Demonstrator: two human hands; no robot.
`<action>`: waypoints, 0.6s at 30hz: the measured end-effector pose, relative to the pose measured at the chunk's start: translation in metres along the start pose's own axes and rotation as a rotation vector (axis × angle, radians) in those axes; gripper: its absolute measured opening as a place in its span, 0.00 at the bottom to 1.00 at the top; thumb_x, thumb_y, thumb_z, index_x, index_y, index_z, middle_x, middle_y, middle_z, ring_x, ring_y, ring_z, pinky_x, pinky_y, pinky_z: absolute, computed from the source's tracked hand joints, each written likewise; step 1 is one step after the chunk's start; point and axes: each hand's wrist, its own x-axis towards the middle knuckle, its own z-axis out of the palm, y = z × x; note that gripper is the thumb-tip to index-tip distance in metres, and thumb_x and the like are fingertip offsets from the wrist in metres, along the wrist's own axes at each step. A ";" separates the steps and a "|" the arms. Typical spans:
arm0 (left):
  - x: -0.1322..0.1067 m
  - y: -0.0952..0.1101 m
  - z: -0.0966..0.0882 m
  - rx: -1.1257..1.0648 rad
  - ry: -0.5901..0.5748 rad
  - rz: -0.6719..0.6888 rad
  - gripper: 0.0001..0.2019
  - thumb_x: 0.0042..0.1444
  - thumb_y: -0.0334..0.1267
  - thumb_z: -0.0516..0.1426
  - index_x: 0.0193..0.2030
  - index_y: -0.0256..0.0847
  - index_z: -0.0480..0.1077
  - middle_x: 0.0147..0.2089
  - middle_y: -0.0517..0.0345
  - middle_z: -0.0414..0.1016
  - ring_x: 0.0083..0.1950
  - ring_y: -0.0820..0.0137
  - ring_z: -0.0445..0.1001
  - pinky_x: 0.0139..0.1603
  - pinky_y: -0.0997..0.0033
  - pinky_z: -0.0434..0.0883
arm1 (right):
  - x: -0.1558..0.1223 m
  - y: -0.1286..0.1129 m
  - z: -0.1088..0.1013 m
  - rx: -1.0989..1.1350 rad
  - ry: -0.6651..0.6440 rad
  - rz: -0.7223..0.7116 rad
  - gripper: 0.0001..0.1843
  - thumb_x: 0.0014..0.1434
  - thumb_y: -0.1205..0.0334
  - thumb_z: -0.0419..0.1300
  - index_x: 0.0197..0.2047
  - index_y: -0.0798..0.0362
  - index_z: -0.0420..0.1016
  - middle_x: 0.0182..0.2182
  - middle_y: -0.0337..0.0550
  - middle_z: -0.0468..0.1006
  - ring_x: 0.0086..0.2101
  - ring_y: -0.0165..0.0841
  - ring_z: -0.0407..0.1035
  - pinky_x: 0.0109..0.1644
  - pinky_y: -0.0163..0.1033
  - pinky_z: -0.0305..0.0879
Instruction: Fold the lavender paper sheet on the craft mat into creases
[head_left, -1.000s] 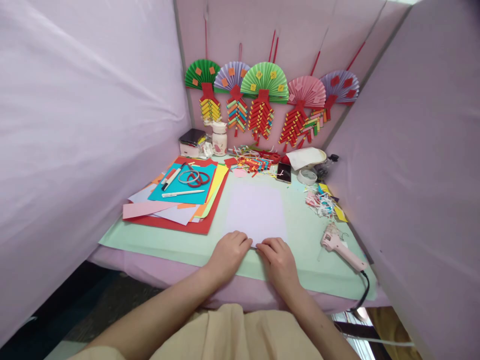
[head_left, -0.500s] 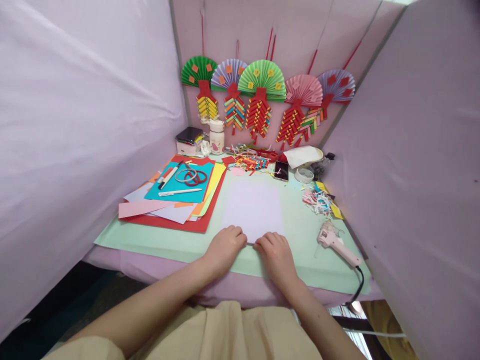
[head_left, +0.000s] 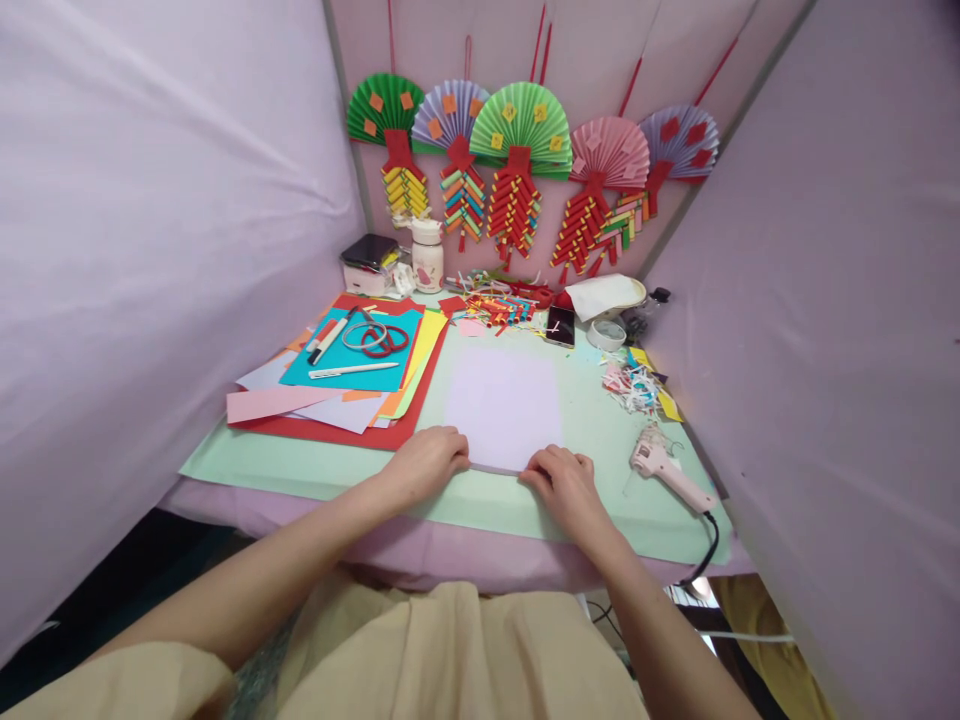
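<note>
Lilac sheet (head_left: 504, 402) flat on table (head_left: 465, 508), ahead of fingers (head_left: 550, 462), long axis apparently forward; left hand (head_left: 427, 464) at near-left corner, right hand (head_left: 568, 490) near-right; fingers curled; pinching or pressing, cannot tell.

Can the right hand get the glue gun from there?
Probably yes. The glue gun lies off to the right of the right hand, with only bare mat between. The hand would likely have to leave the paper first.
</note>
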 end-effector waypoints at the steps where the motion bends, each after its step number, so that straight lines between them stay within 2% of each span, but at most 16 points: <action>1: 0.000 -0.001 -0.002 -0.004 -0.015 -0.009 0.11 0.58 0.35 0.50 0.32 0.40 0.74 0.34 0.52 0.74 0.38 0.64 0.71 0.37 0.69 0.63 | 0.000 0.001 -0.002 0.011 -0.020 0.021 0.12 0.65 0.58 0.55 0.31 0.50 0.72 0.32 0.38 0.74 0.38 0.34 0.66 0.46 0.43 0.47; 7: 0.002 -0.004 -0.012 0.042 -0.091 -0.087 0.10 0.57 0.36 0.51 0.31 0.40 0.74 0.37 0.52 0.75 0.41 0.62 0.72 0.39 0.67 0.63 | 0.003 0.007 -0.008 0.023 -0.099 0.131 0.12 0.63 0.55 0.55 0.30 0.49 0.73 0.35 0.40 0.74 0.41 0.36 0.64 0.46 0.43 0.48; 12: 0.002 -0.004 -0.018 0.109 -0.130 -0.149 0.11 0.58 0.41 0.52 0.31 0.41 0.74 0.39 0.52 0.75 0.43 0.60 0.72 0.38 0.66 0.62 | 0.006 0.012 -0.011 0.007 -0.123 0.175 0.13 0.61 0.53 0.56 0.29 0.50 0.73 0.36 0.41 0.73 0.42 0.38 0.63 0.46 0.44 0.49; 18: 0.002 -0.006 -0.024 0.153 -0.161 -0.177 0.12 0.57 0.42 0.52 0.33 0.42 0.75 0.41 0.52 0.75 0.46 0.60 0.72 0.43 0.64 0.63 | 0.006 0.019 -0.016 -0.032 -0.146 0.223 0.13 0.60 0.52 0.57 0.29 0.49 0.75 0.36 0.41 0.72 0.43 0.39 0.63 0.45 0.44 0.49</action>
